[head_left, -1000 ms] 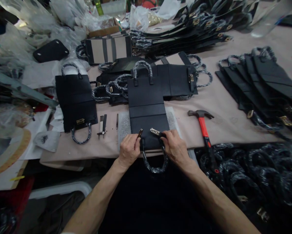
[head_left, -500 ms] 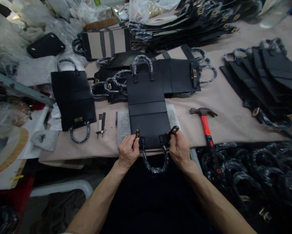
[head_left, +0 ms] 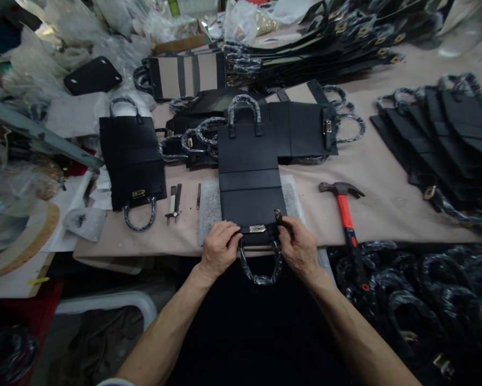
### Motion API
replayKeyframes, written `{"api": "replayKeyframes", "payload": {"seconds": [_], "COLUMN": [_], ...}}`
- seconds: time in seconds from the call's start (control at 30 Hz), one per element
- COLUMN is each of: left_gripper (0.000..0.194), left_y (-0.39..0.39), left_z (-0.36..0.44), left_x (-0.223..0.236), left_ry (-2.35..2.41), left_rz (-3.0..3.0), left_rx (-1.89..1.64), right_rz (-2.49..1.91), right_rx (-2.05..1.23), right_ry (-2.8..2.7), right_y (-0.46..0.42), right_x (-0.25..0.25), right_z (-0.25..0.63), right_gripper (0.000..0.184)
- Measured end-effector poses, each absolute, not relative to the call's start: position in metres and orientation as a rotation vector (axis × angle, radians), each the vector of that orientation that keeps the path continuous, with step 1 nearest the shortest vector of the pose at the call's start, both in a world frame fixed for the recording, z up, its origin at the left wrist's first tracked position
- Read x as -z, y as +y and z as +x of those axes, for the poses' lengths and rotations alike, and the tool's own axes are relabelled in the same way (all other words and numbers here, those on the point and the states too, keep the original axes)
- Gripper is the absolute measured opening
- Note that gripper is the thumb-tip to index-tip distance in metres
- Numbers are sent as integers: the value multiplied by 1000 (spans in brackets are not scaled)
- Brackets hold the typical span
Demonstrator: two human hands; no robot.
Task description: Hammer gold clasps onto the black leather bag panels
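Note:
A black handbag panel lies flat before me over a grey stone slab. Its near wrapped handle hangs past the table edge. My left hand pinches one black strap, which lies across the panel's near end with its gold clasp plate facing up. Between the fingers and thumb of my right hand is the other strap, whose gold-fitted tip stands raised above the panel. Both hands are closed, beside the roots of the near handle.
To the right lies a red-handled hammer, its grip over the table edge. Small tools and a thin punch-like rod sit at left. Other bag panels surround the work, with plastic bags behind and wrapped handles below right.
My left hand has brought its strap inward and laid it across the panel, clasp plate up. My right hand has moved slightly inward, turning its strap tip more upright. The view has shifted slightly.

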State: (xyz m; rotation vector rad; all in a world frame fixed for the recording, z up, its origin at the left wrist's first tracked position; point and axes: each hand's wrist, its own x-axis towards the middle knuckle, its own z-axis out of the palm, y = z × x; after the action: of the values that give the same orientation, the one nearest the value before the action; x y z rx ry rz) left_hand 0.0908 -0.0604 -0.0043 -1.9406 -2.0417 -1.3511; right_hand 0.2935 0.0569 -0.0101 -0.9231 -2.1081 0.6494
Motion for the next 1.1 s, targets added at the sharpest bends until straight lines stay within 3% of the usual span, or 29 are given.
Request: {"api": "replayKeyframes", "payload": {"seconds": [0.17,0.5,0.67,0.83,1.1], "left_gripper": [30,22,26,28,33], "left_y": [-76,-100,-95,-88,-87], "left_z": [80,81,87,84,77], "left_x": [7,10,7,12,19], "left_ry": [-2249,-2246,-2195,-2136,-2082], "left_rz": [-1591,-1651,-1759,-1883,-1979], "left_rx": [1669,1301,1293,1238,1139], "right_rz": [-847,-881,-916,-1129,-1167], "right_rx": [-684,-657,-894,-971,-713], "right_ry": [-2247,-2343,-2072,-1568,-1805], "right_y": [57,57,54,50,49], "right_x": [8,3,5,5,3], "right_z": [296,294,300,312,327], "right_gripper": [21,32,40,24,17]}}
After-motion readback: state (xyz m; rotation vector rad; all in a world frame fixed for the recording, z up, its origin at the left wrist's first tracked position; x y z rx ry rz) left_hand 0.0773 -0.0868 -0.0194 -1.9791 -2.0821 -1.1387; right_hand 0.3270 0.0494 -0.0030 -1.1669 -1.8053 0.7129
